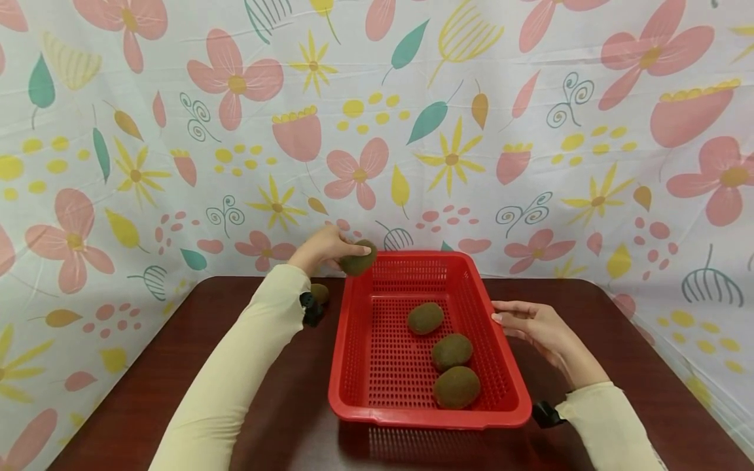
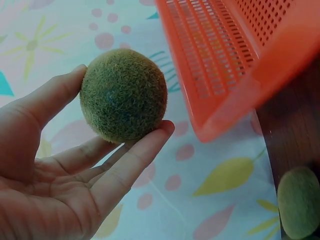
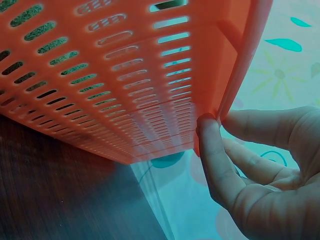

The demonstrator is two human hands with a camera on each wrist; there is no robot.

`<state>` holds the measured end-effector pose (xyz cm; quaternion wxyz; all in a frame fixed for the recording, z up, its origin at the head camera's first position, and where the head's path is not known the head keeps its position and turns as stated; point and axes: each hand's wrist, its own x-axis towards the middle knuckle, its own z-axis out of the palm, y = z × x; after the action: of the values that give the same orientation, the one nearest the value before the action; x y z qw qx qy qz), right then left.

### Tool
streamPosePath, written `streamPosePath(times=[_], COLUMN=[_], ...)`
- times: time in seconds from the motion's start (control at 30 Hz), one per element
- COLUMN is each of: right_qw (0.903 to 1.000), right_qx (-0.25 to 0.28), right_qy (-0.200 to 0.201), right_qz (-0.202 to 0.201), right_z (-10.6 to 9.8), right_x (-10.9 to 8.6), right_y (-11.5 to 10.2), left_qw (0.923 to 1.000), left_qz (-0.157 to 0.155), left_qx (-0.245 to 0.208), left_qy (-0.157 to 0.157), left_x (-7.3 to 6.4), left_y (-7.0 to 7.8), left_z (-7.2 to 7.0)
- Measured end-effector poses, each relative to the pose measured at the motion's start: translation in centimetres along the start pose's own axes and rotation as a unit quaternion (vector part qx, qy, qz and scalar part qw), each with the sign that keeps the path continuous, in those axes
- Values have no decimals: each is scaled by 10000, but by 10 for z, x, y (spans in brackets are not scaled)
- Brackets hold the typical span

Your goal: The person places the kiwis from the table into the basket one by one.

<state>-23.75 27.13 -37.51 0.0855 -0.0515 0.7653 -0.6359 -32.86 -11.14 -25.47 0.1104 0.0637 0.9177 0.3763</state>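
Observation:
My left hand (image 1: 327, 248) holds a brown fuzzy kiwi (image 1: 358, 263) between thumb and fingers, up by the far left corner of a red plastic basket (image 1: 430, 417). In the left wrist view that kiwi (image 2: 124, 95) is gripped at its sides, apart from the basket's rim. Three kiwis lie inside the basket: one kiwi (image 1: 425, 318) near the middle, a second kiwi (image 1: 452, 352) and a third kiwi (image 1: 457, 387) toward the near right. My right hand (image 1: 538, 330) pinches the basket's right rim, fingers (image 3: 212, 155) beneath the lip.
Another kiwi (image 1: 320, 294) sits on the dark wooden table (image 1: 283, 399) left of the basket, partly hidden by the left wrist. A flower-print cloth (image 1: 377, 118) hangs behind the table and along its sides. Black wrist straps (image 1: 546, 415) are on both arms.

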Motion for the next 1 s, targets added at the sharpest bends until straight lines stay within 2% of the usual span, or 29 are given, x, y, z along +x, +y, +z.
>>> streamPosePath(times=[0.27, 0.37, 0.5, 0.63, 0.83, 1.0], right_qw=[10000, 10000, 10000, 10000, 10000, 9999], right_qx=[-16, -40, -19, -22, -13, 129], right_qy=[16, 24, 44, 35, 36, 20], right_qz=[35, 41, 43, 24, -14, -26], right_z=[-1, -1, -1, -1, -1, 0], right_x=[0, 0, 0, 0, 0, 0], right_y=[0, 0, 1, 0, -1, 0], left_qw=[9982, 9970, 9951, 9948, 9935, 9938], left_qz=[-259, -291, -360, -538, -624, -779], left_qx=[-543, -715, -916, -817, -924, -765], left_qy=[-13, -21, 130, 295, 216, 207], left_x=[17, 22, 31, 39, 47, 48], left_y=[21, 24, 26, 26, 24, 20], left_z=[21, 30, 43, 57, 74, 87])
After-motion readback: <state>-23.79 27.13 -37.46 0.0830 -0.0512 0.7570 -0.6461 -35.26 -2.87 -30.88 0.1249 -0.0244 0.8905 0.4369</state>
